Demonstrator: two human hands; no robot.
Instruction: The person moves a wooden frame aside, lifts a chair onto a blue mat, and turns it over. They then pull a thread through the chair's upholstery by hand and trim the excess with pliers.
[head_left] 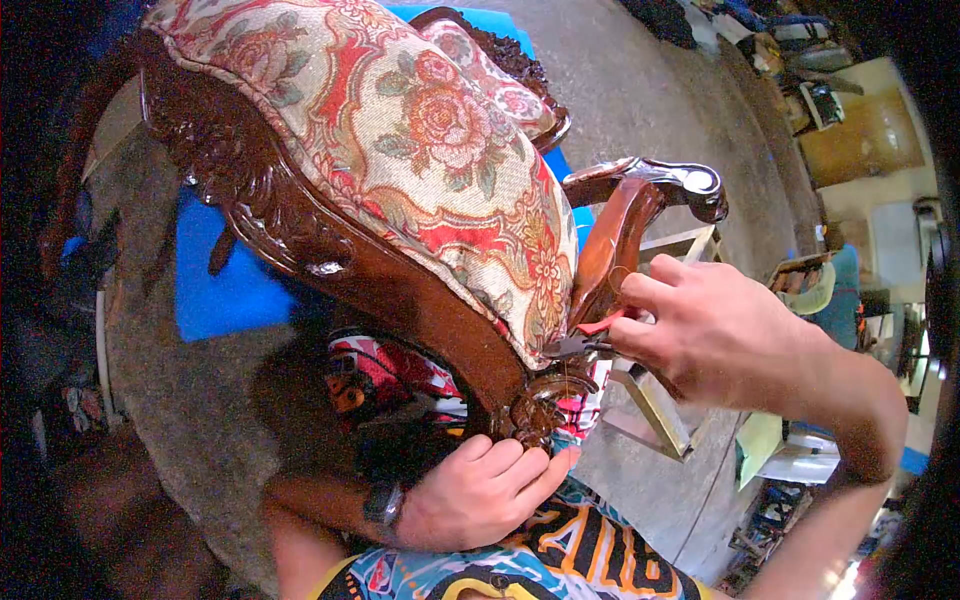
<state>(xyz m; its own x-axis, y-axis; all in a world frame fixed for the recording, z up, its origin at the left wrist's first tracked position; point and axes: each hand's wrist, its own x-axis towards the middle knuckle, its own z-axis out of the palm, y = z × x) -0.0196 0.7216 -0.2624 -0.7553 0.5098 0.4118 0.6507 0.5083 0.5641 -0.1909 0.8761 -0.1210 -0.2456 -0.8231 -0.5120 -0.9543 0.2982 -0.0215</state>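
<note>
A chair with flowered red and cream upholstery (440, 125) and a dark carved wood frame (400, 300) lies tilted in front of me. My right hand (690, 325) is closed around red-handled pliers (570, 346), whose metal jaws meet the corner where the fabric joins the wood. A thin looped strand (622, 280) shows by its fingers. Lower down, my left hand (480, 495) has its fingers curled over the carved scroll end (540, 405) of the frame. The underside of that grip is hidden.
Under the chair, a blue sheet (235, 290) covers part of the concrete floor (640, 80). A carved armrest (690, 180) rises beyond my right hand. Behind that hand stands a rectangular frame (655, 415). Assorted clutter lines the right side, including a brown-and-cream panel (865, 135).
</note>
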